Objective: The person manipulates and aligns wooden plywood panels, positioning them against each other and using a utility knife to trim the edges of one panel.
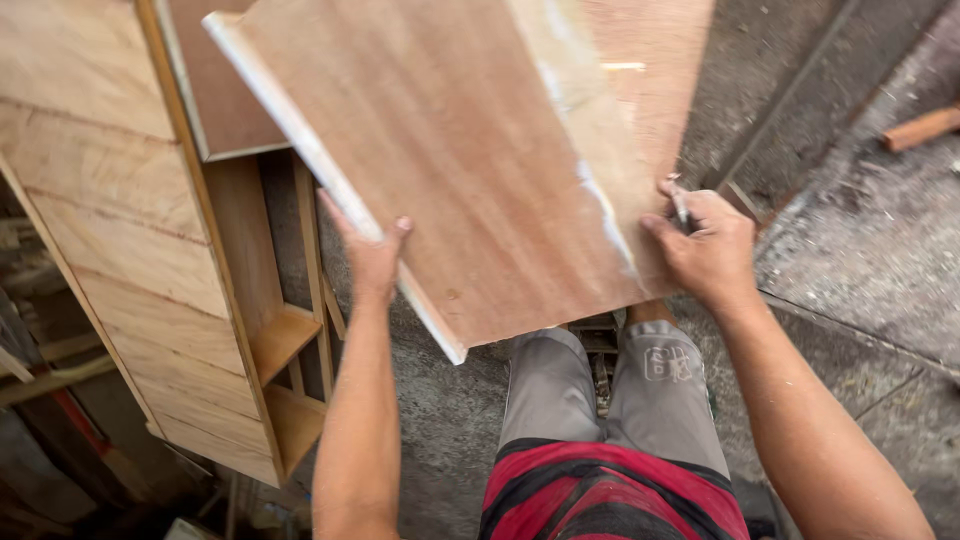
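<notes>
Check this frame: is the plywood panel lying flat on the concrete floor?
No. The plywood panel is held up by both hands, the left hand on its pale edge and the right hand at its near corner.

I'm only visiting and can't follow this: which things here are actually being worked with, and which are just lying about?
In use:
flat reddish-brown plywood panel, gripped by left hand and right hand
thin pencil-like tool in right hand

Lying about:
pale wooden shelved cabinet
short wooden offcut on grey concrete floor
</notes>
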